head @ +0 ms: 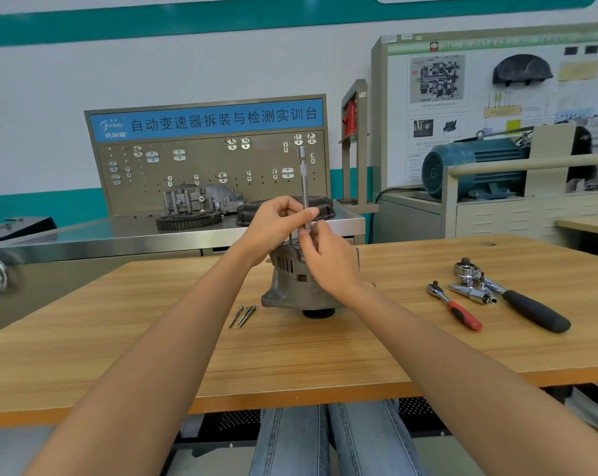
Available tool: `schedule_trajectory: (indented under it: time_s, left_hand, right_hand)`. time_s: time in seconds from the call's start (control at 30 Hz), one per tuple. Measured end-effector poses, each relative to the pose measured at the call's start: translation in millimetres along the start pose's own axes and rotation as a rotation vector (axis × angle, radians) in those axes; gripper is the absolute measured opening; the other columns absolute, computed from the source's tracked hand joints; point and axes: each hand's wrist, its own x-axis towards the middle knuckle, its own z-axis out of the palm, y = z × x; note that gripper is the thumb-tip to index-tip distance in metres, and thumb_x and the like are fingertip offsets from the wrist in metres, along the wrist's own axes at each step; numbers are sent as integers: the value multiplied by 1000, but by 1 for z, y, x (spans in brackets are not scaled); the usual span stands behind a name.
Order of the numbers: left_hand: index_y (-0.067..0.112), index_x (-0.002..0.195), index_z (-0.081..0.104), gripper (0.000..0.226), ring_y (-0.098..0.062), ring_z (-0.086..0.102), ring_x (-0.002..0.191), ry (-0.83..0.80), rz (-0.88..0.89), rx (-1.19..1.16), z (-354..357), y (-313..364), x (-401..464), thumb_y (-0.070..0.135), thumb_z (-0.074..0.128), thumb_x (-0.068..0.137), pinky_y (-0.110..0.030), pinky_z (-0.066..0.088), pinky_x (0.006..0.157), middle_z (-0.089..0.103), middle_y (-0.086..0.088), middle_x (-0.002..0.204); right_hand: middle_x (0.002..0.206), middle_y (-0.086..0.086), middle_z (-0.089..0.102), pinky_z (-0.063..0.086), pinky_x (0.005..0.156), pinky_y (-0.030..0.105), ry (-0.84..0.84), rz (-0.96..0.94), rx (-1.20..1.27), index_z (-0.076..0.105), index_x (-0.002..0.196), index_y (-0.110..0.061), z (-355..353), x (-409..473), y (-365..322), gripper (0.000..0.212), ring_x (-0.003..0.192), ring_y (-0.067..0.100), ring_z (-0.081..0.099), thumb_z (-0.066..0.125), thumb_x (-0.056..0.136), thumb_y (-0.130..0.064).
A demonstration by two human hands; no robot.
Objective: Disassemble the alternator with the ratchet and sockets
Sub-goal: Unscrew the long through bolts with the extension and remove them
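My left hand (pixel 279 217) has fingers curled round the long extension bar (pixel 305 187), pinching it at mid-shaft. My right hand (pixel 326 257) pinches the same bar lower down, fingertips together just above the alternator (pixel 292 286). The bar stands upright, its socket end (pixel 301 152) at the top, its lower end hidden behind my fingers.

The alternator sits pulley-down near the middle of the surface (pixel 290 352), well back from the near edge. Grey cast housing, vent slots on the left face, a mounting lug at lower left, dark pulley (pixel 319 312) showing beneath. My right hand covers its right side.

Just left of the housing: three long through-bolts (pixel 243 315), lying close together, apart from the housing. Open wood grain to the left of them and across the whole near strip.

Right side of the surface, well apart from the alternator: a red-handled ratchet (pixel 455 306), a cluster of chrome sockets (pixel 471 286) and a larger black-handled ratchet (pixel 527 305), the sockets touching or nearly touching it; I cannot tell which.

Beyond the far edge: a steel bench (pixel 119 235) carrying a gear ring (pixel 187 220), a gearbox casting (pixel 201 199) and a dark cover (pixel 253 211), backed by a pegboard (pixel 205 166) with a blue sign. To the right, a blue-green electric motor (pixel 472 166) and a wall display panel (pixel 496 97).
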Motion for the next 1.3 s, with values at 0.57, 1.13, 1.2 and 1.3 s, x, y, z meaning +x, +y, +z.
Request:
schedule_trajectory:
  time_s: [0.57,1.13,1.2,1.3]
  left_hand:
    - [20,77,64,13,-5,62,77,-35,-31,9,-3,2,0,23,66,89,-23,48,81,65,10,73]
    - [25,90,73,12,-14,66,96,-49,-45,-29,-3,4,-1,22,61,92,-32,47,99,72,0,95]
    - [23,89,72,9,-8,67,90,-52,-44,-14,-4,3,-1,24,64,91,-32,48,98,72,6,89]
    - [23,80,68,9,-2,65,77,-34,-43,-15,-4,1,1,24,68,88,-30,50,93,68,14,74]
  right_hand:
    - [67,-4,51,34,51,25,-51,-29,-69,55,98,-12,-3,0,-1,34,63,13,53,27,103,-30]
    - [66,-6,48,38,53,27,-35,-56,-116,50,100,-13,-2,1,-1,28,63,13,52,28,103,-30]
    - [65,-6,47,36,52,27,-34,-44,-111,50,98,-13,-2,1,-1,29,62,12,51,27,103,-30]
    - [66,-5,49,40,56,29,-36,-44,-99,52,96,-12,-2,1,-2,30,62,13,52,28,103,-30]
